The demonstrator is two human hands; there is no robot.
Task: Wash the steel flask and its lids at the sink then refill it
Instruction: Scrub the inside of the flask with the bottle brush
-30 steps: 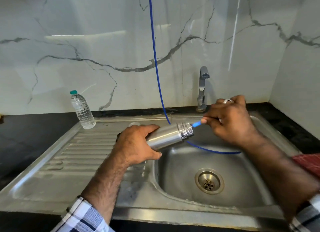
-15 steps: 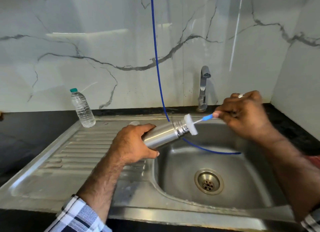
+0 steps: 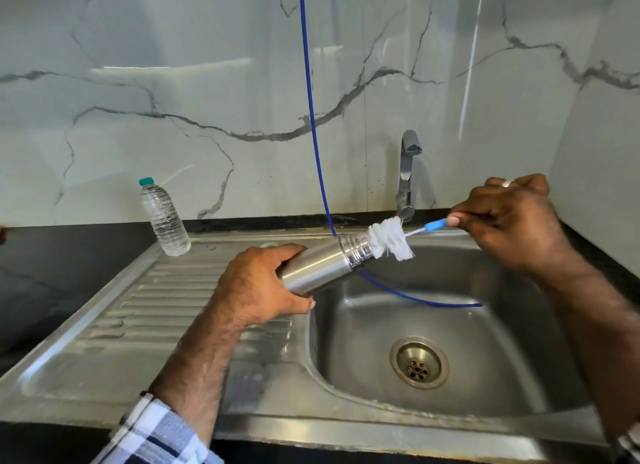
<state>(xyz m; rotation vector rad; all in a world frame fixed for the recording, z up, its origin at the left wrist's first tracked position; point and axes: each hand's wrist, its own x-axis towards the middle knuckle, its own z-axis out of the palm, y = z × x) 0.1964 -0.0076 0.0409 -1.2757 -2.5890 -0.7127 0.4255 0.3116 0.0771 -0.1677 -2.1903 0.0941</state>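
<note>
My left hand [image 3: 258, 285] grips the body of the steel flask [image 3: 325, 262], which lies tilted with its open threaded mouth pointing right over the sink basin [image 3: 485, 325]. My right hand [image 3: 509, 221] pinches the blue handle of a bottle brush [image 3: 391, 238]. The brush's white bristles stick out of the flask's mouth, partly still inside it. No lids are in view.
A steel tap [image 3: 408, 176] stands behind the basin. A thin blue hose [image 3: 311, 117] hangs down the marble wall and curls into the basin. A small plastic water bottle [image 3: 162, 217] stands at the back of the ribbed drainboard [image 3: 145, 307]. The drain [image 3: 419, 362] lies below.
My right hand has pulled the brush out to the right and upward, so the white bristles now show outside the flask's mouth. The left hand has kept its hold on the flask.
</note>
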